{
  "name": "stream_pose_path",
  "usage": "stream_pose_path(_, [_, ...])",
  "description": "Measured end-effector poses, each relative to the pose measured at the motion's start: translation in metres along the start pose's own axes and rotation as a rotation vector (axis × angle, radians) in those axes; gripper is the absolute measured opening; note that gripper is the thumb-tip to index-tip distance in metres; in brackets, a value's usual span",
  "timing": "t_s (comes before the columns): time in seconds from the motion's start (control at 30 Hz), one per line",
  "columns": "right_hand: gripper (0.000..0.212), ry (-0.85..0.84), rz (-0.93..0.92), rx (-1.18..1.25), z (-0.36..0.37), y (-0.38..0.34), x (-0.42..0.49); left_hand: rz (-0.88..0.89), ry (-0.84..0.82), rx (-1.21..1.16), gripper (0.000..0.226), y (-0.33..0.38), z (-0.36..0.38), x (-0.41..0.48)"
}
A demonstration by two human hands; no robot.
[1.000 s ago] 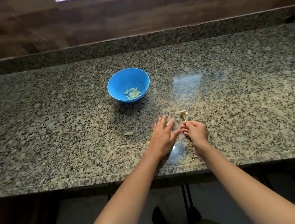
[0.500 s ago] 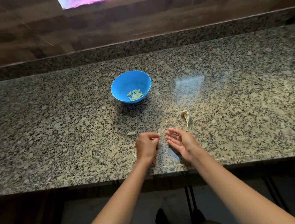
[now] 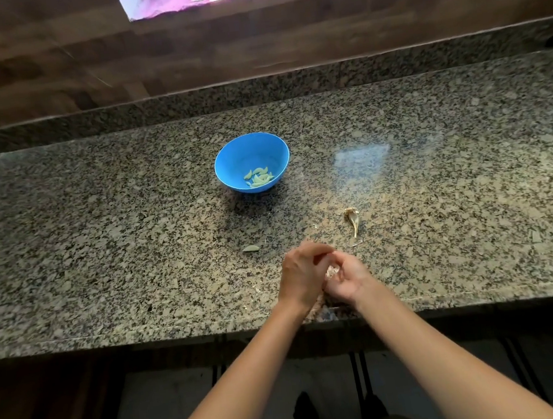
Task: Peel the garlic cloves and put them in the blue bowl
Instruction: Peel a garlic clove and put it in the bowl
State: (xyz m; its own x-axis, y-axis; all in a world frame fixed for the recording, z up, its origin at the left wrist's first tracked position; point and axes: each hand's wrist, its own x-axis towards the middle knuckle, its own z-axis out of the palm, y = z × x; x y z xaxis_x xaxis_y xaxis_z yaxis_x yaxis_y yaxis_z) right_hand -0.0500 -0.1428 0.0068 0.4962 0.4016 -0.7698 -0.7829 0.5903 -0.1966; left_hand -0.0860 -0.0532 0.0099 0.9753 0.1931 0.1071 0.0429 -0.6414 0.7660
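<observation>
Garlic cloves (image 3: 259, 177): several peeled ones lie in the blue bowl (image 3: 229, 166), mid-table toward the back edge.
Loose clove (image 3: 250, 248): alone on the table (image 3: 102, 263), between the bowl and the front edge.
Left hand (image 3: 301, 275): fingers curled, pinching a pale piece (image 3: 332, 270).
Right hand (image 3: 348, 278): cupped round the same piece, near the front edge.
Stalk (image 3: 352, 219): bare, just behind the hands.
Progress: looks nearly done. I cannot tell whether the held piece is clove or skin.

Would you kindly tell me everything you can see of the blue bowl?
The blue bowl is round, smooth and plastic-looking. It stands upright on the speckled granite counter, beyond the left hand and right hand, neither touching it. A small heap of pale peeled garlic cloves lies inside, at its near right.
</observation>
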Motion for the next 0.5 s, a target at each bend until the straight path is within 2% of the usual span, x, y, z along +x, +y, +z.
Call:
stream_pose_path(0.07, [0.017, -0.022, -0.017, 0.043, 0.0, -0.003, -0.002, 0.076, 0.049, -0.019, 0.024, -0.011, -0.006, -0.002])
stream_pose_path(0.13, [0.026, -0.023, -0.075, 0.049, -0.005, -0.013, -0.003, 0.037, 0.027, 0.092, 0.038, -0.029, -0.007, -0.009])
stream_pose_path(0.23, [0.032, -0.003, -0.169, 0.075, -0.017, -0.03, -0.006, -0.13, -0.226, 0.426, 0.063, -0.054, 0.007, -0.015])
stream_pose_path(0.3, [0.033, 0.007, -0.206, 0.077, -0.027, -0.039, -0.007, -0.132, -0.274, 0.517, 0.076, -0.053, 0.02, -0.001])
stream_pose_path(0.4, [0.033, 0.022, -0.225, 0.062, -0.036, -0.046, -0.012, -0.057, -0.303, 0.509, 0.074, -0.044, 0.036, 0.036])
stream_pose_path(0.5, [0.033, 0.039, -0.243, 0.071, -0.04, -0.051, -0.015, 0.174, -0.426, 0.579, 0.06, -0.045, 0.036, 0.039])
